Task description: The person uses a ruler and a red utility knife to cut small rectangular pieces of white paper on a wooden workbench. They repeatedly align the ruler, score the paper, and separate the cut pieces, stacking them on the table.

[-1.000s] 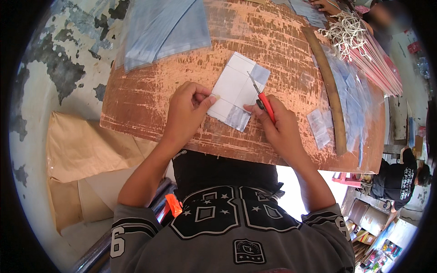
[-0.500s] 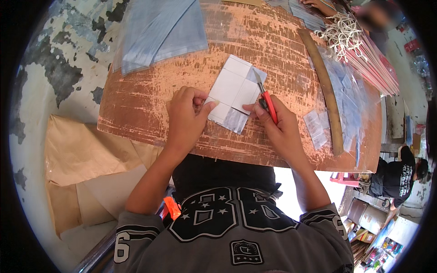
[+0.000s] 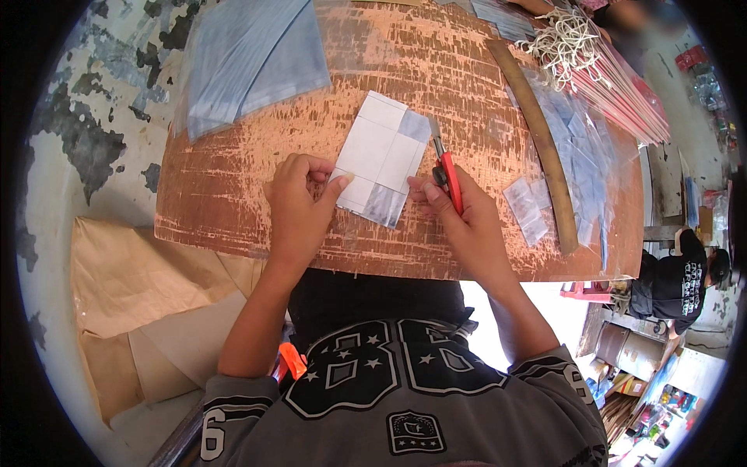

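My left hand (image 3: 305, 204) pinches the left edge of a white card (image 3: 364, 144) marked with ruled lines, thumb on top. The card lies tilted on the worn brown tabletop. Clear, bluish plastic film (image 3: 379, 205) shows at its lower corner and upper right. In my right hand (image 3: 468, 222) is a red utility knife (image 3: 450, 179), its metal blade end pointing away from me, beside the card's right edge. The right index fingertip is close to that edge; whether it touches, I cannot tell.
A stack of clear plastic sheets (image 3: 264, 70) lies at the far left. On the right are a long wooden strip (image 3: 541, 144), small plastic pieces (image 3: 527, 210), more film (image 3: 583, 156) and pink sticks with white strings (image 3: 615, 89). A person (image 3: 677, 276) is beyond the table.
My right hand and the knife have drawn slightly rightward from the card, and the blade has come clear of it. My left hand still pinches the card. The whole view has shifted a little.
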Available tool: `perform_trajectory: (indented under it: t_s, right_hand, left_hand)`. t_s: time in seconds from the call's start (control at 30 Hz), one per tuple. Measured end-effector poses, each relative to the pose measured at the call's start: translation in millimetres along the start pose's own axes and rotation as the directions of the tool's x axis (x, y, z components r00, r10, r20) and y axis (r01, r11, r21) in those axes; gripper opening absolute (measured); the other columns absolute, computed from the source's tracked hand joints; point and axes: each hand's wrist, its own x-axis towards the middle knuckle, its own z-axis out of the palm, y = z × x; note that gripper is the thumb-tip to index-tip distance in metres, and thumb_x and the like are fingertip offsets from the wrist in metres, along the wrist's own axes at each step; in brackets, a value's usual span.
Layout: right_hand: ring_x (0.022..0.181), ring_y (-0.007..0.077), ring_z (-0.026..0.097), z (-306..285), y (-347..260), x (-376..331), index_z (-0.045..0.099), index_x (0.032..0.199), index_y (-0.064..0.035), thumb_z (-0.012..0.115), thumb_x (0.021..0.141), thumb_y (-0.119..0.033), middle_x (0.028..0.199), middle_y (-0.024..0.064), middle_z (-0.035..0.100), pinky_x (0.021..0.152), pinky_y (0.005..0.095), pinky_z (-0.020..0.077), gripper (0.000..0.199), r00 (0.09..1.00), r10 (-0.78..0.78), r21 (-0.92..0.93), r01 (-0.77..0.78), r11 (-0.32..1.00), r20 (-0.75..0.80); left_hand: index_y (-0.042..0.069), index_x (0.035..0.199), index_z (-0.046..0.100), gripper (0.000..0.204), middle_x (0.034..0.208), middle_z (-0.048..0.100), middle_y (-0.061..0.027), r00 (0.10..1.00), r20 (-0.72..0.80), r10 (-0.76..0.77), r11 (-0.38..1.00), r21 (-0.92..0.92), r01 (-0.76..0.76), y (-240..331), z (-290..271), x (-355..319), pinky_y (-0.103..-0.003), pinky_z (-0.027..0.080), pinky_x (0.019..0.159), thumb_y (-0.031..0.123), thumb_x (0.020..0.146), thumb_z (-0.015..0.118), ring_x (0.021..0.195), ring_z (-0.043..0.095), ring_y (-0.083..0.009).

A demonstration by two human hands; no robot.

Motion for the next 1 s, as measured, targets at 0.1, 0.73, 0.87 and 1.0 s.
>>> perform_trajectory:
  t_s: [0.1,0.73,0.87,1.0]
  right_hand:
    - [0.097,0.0195,0.079,2.0,3.0,-0.6,0.068,0.134,0.0007,0.065,0.114,-0.027,0.103,0.0153,0.082,0.083,0.0339,0.0581,0.034,1.000,-0.016,0.002,0.016,1.000,-0.021]
    - [0.112,0.0223,0.077,5.1,3.1,-2.2,0.067,0.133,0.0070,0.058,0.117,-0.020,0.123,0.0168,0.079,0.098,0.0354,0.0618,0.033,1.000,0.000,0.130,0.003,0.991,-0.023]
    - [0.113,0.0227,0.077,6.3,3.2,-3.4,0.067,0.133,0.0074,0.058,0.117,-0.019,0.121,0.0173,0.079,0.099,0.0358,0.0614,0.032,0.999,-0.014,0.097,0.017,0.995,-0.029]
    - [0.112,0.0238,0.078,5.6,2.6,-2.7,0.066,0.131,0.0081,0.057,0.117,-0.017,0.120,0.0182,0.079,0.100,0.0362,0.0613,0.031,0.999,-0.025,0.088,0.028,0.996,-0.031]
  left_hand:
    - [0.001,0.101,0.071,0.021,0.098,0.065,-0.0076,1.000,0.010,-0.011,1.000,-0.027,0.012,0.3,-1.0,0.4,-0.035,0.051,0.083,0.008,0.090,0.086,0.088,0.063,-0.0197]
    - [-0.001,0.108,0.075,0.017,0.097,0.064,-0.0043,0.997,0.067,-0.048,0.992,-0.113,0.055,-3.5,-7.6,1.8,-0.029,0.048,0.078,0.009,0.096,0.082,0.086,0.057,-0.0121]
    - [0.002,0.112,0.078,0.019,0.102,0.066,-0.0063,0.997,0.070,0.030,0.992,-0.127,-0.021,1.2,-13.6,0.9,-0.032,0.051,0.085,0.008,0.094,0.082,0.091,0.061,-0.0169]
    - [0.009,0.116,0.082,0.024,0.122,0.073,-0.0079,0.903,0.165,0.397,0.901,0.119,-0.417,-8.0,-24.4,2.8,-0.040,0.053,0.098,0.010,0.092,0.082,0.105,0.067,-0.0273]
